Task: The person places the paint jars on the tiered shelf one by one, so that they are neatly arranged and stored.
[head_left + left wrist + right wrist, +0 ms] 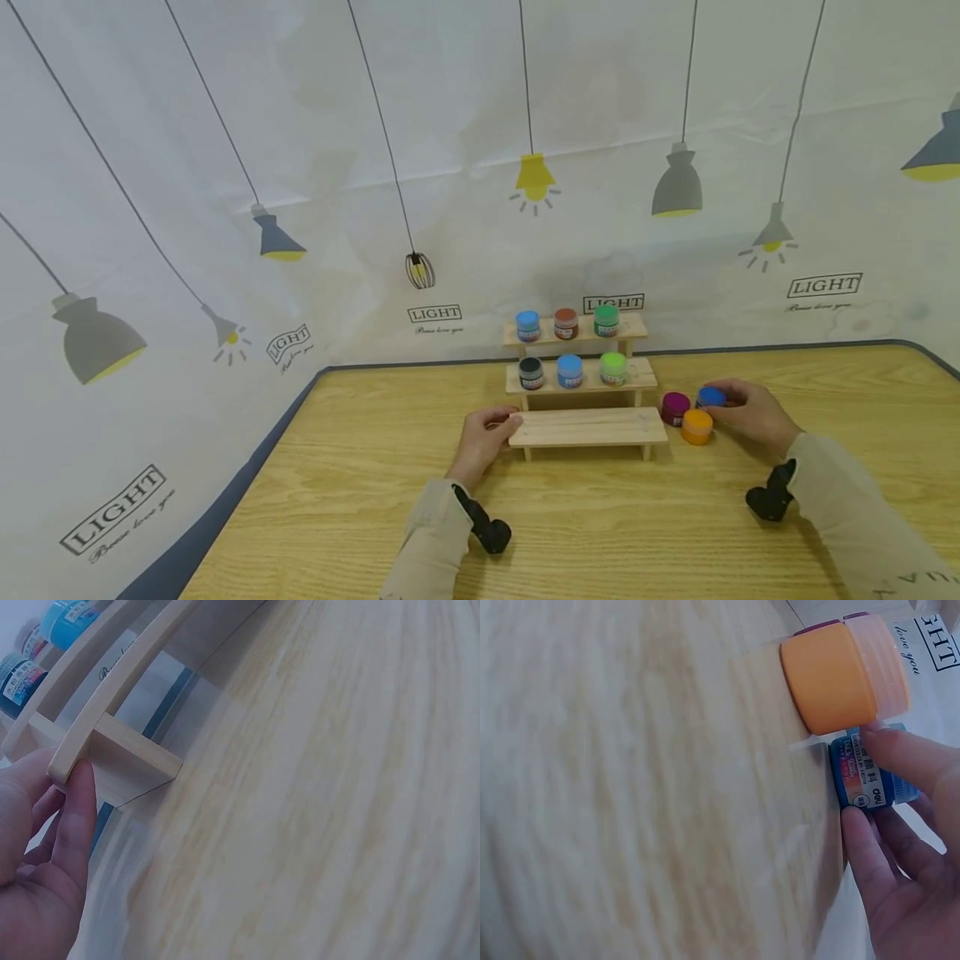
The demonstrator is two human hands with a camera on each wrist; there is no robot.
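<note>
A three-step wooden rack [588, 429] stands on the table. My left hand [482, 437] pinches the left end of its lowest step; the left wrist view shows thumb above and fingers beneath the board [112, 679]. To the right of the rack, my right hand [756, 414] grips a blue paint jar [710, 396] between thumb and fingers. In the right wrist view, this labelled jar [861, 774] sits beside an orange paint jar [829, 679]. A purple paint jar [676, 409] is close to both, by the rack's right end.
On the top step are light blue [528, 326], brown [566, 323] and green [606, 321] jars. The middle step carries black [531, 373], blue [570, 372] and light green [613, 368] ones. Behind the wooden table [600, 525] hangs a lamp-printed white backdrop [465, 208].
</note>
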